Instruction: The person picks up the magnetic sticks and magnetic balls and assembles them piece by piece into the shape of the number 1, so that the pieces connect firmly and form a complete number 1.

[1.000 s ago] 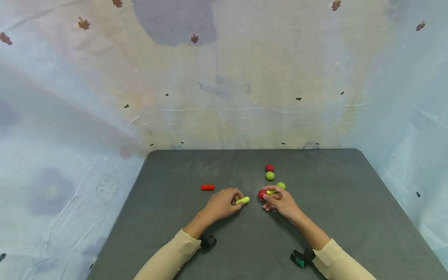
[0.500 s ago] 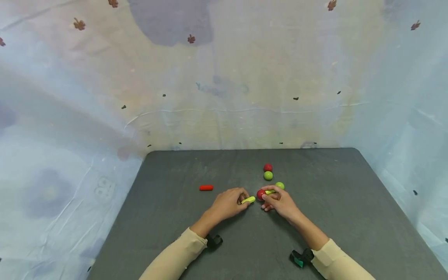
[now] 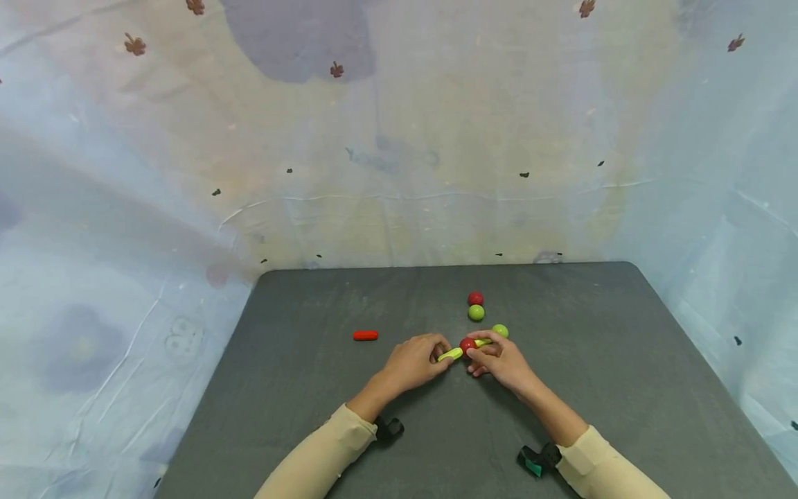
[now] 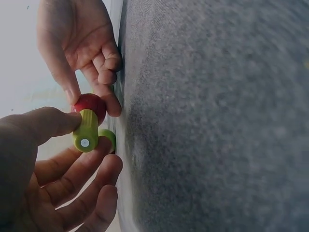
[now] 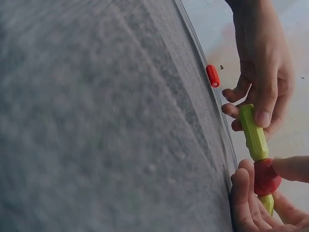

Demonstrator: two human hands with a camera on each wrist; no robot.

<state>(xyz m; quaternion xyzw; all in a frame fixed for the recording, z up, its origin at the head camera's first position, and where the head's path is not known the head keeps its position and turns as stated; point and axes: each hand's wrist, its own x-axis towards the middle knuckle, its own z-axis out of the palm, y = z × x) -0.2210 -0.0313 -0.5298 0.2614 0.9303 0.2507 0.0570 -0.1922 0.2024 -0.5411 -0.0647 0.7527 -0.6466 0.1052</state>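
Pinching left hand [image 3: 416, 362]: its thumb and fingers grasped a yellow-green ribbed rod [image 3: 450, 354], which pointed toward the right hand; the other fingers were loosely bent below it in the left wrist view.
Right hand [image 3: 503, 362]: its thumb and fingers gripped a red ball [image 3: 467, 346] from opposite sides.
Ribbed rod's ends: one touched the red ball, between the two hands; whether it was fastened or merely in contact could not be told. The other end bore a small pale disc.
Second yellow-green rod [image 3: 483, 342]: it ran from the red ball's other side, partly hidden by the right hand's fingers.
Lime-green ball [image 3: 500, 331]: it sat at the second rod's far end, just beyond those fingers.
Back pair: another red ball [image 3: 476, 298] and another green ball [image 3: 476, 312] were on the table, farther from the person than the hands; the green one was the nearer, and the two appeared to touch.
Red rod [image 3: 365, 335]: it lay sideways on the table, apart from the balls, to the left of the left hand.
Table [image 3: 573, 319]: dark grey, with rounded far corners.
Backdrop [image 3: 436, 118]: a pale sheet with brown leaf shapes stood behind it.
Sleeves [image 3: 318, 450]: beige, with dark wrist devices [image 3: 540, 459] beside the cuffs.
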